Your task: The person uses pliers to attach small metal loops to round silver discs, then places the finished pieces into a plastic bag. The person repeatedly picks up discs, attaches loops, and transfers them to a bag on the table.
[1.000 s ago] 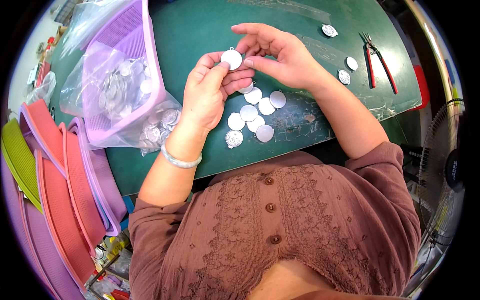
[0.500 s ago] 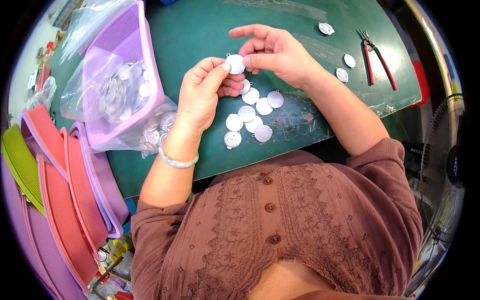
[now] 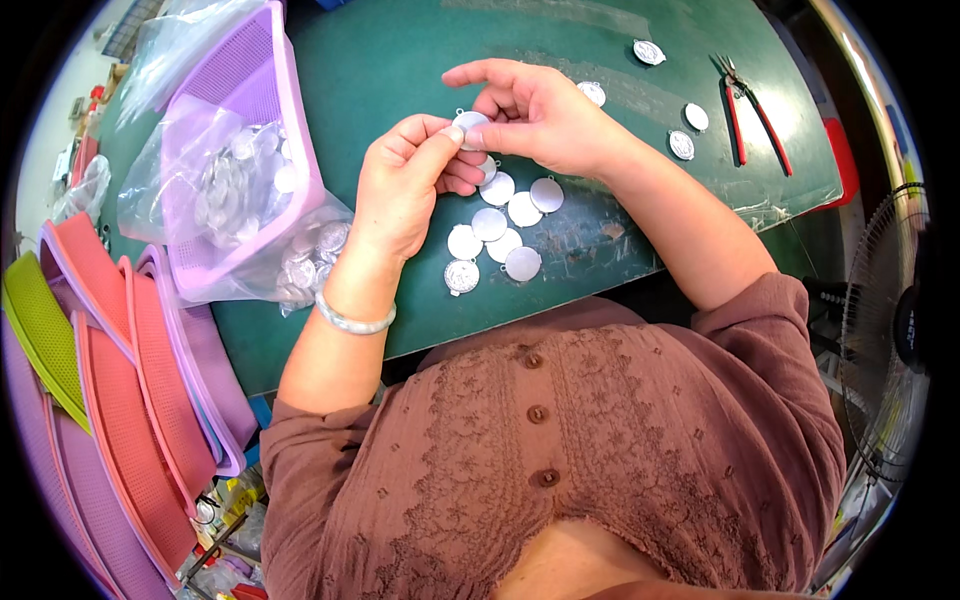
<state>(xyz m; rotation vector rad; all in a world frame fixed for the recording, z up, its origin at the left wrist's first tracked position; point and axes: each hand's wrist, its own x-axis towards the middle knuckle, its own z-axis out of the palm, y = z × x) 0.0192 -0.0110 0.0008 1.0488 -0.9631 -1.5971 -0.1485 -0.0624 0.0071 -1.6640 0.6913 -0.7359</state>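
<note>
My left hand (image 3: 405, 185) pinches a round silver pendant (image 3: 469, 122) with a small loop on top, between thumb and fingers, above the green table. From the right, my right hand (image 3: 540, 115) grips the same pendant; its thumb lies over the pendant's right side and its index finger points away to the left. Below the hands lies a loose cluster of silver discs (image 3: 490, 223), mostly smooth side up. One patterned pendant (image 3: 461, 276) sits at the cluster's near end. Another patterned pendant (image 3: 592, 93) shows just beyond my right hand.
Red-handled pliers (image 3: 741, 115) lie at the right, near several more pendants (image 3: 681, 145). At the left stands a lilac basket (image 3: 300, 150) with a clear bag of pendants; a second bag (image 3: 312, 260) sits beside my left wrist. Stacked coloured baskets (image 3: 130, 400) and a fan (image 3: 885, 330) flank me.
My right hand has shifted slightly left and down, so its thumb now covers more of the pendant. A patterned pendant beyond that hand has come into sight. My left hand stays in place.
</note>
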